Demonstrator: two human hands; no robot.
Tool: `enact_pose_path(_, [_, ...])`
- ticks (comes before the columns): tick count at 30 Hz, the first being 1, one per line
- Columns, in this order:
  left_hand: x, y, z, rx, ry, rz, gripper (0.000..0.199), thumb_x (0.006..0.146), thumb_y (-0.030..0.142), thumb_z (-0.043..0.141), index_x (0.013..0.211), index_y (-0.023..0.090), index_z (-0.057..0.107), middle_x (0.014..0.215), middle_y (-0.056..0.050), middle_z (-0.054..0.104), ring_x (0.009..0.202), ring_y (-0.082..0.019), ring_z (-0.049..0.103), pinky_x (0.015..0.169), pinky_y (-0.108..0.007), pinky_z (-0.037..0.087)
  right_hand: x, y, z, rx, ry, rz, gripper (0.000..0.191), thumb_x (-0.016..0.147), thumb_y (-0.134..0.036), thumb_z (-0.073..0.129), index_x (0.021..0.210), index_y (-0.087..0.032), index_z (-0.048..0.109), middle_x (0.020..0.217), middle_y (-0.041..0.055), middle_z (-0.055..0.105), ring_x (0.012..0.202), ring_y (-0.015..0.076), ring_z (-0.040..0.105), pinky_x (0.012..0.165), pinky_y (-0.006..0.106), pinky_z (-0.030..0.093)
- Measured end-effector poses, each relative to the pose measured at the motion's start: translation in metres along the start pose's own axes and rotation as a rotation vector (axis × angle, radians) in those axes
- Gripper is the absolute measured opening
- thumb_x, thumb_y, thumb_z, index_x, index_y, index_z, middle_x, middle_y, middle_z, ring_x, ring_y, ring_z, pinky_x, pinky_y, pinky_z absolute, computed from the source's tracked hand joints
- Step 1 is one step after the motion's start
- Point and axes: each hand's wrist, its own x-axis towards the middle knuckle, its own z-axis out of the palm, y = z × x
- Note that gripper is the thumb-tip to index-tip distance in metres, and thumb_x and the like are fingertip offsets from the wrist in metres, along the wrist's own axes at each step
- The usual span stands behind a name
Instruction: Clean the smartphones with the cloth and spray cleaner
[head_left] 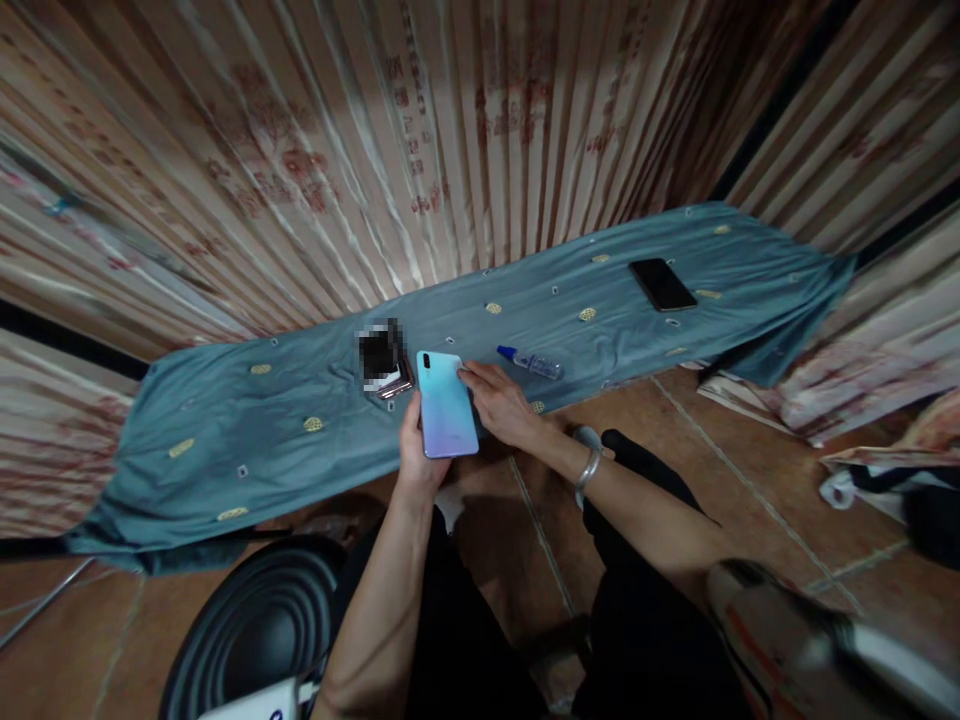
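Note:
A smartphone (448, 408), its glossy back fading from light blue to purple, is held back side up above the near edge of the cloth. My left hand (414, 445) is closed around its lower left side, with the fingers hidden beneath it. At the upper right corner, my right hand (501, 402) pinches the phone's edge; whether anything small is between those fingers cannot be made out. Just left of the phone lies a small stack of flat items (386, 365), partly blurred out. Right of my right hand is a clear bottle with a blue cap (534, 363).
A dark-screened phone or tablet (663, 284) lies farther right on the teal cloth (285, 450). Pleated curtains (450, 150) hang behind and at both sides. A round black ridged object (255, 610) and a white device (251, 704) are at lower left, above the tiled floor (720, 470).

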Motion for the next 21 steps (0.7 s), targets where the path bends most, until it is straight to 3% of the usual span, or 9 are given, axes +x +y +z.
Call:
enact_pose_path(7, [-0.004, 0.013, 0.003, -0.051, 0.044, 0.018, 0.031, 0.095, 0.03, 0.048, 0.103, 0.013, 0.072, 0.077, -0.004, 0.077, 0.074, -0.018, 0.073, 0.093, -0.032, 0.054, 0.01, -0.01, 0.007, 0.055, -0.028, 0.011, 0.046, 0.089, -0.004, 0.044, 0.131, -0.015, 0.061, 0.138, 0.0155, 0.06, 0.127, 0.025, 0.056, 0.112, 0.048, 0.046])
enact_pose_path(13, [0.0, 0.022, -0.01, -0.044, 0.043, 0.016, 0.028, 0.092, 0.031, 0.052, 0.103, 0.013, 0.071, 0.076, -0.005, 0.077, 0.071, -0.019, 0.072, 0.088, -0.033, 0.056, 0.01, -0.028, -0.001, 0.009, -0.169, -0.041, 0.041, 0.089, -0.001, 0.044, 0.122, -0.013, 0.066, 0.128, 0.015, 0.065, 0.117, 0.0243, 0.062, 0.106, 0.043, 0.05])
enact_pose_path(17, [0.0, 0.02, -0.022, -0.062, 0.034, 0.007, 0.031, 0.091, 0.036, 0.053, 0.102, 0.014, 0.071, 0.077, -0.006, 0.077, 0.072, -0.02, 0.071, 0.084, -0.033, 0.056, -0.005, -0.045, -0.003, 0.016, -0.196, -0.065, 0.041, 0.091, -0.003, 0.044, 0.124, -0.014, 0.065, 0.127, 0.0136, 0.066, 0.114, 0.0233, 0.062, 0.105, 0.043, 0.051])
enact_pose_path(21, [-0.007, 0.012, -0.03, -0.065, 0.024, 0.008, 0.04, 0.095, 0.039, 0.043, 0.092, 0.012, 0.072, 0.076, -0.009, 0.076, 0.071, -0.02, 0.071, 0.08, -0.032, 0.056, -0.032, -0.057, 0.002, 0.047, -0.193, -0.065, 0.044, 0.091, -0.003, 0.042, 0.128, -0.011, 0.063, 0.129, 0.0168, 0.065, 0.115, 0.0243, 0.06, 0.103, 0.043, 0.052])
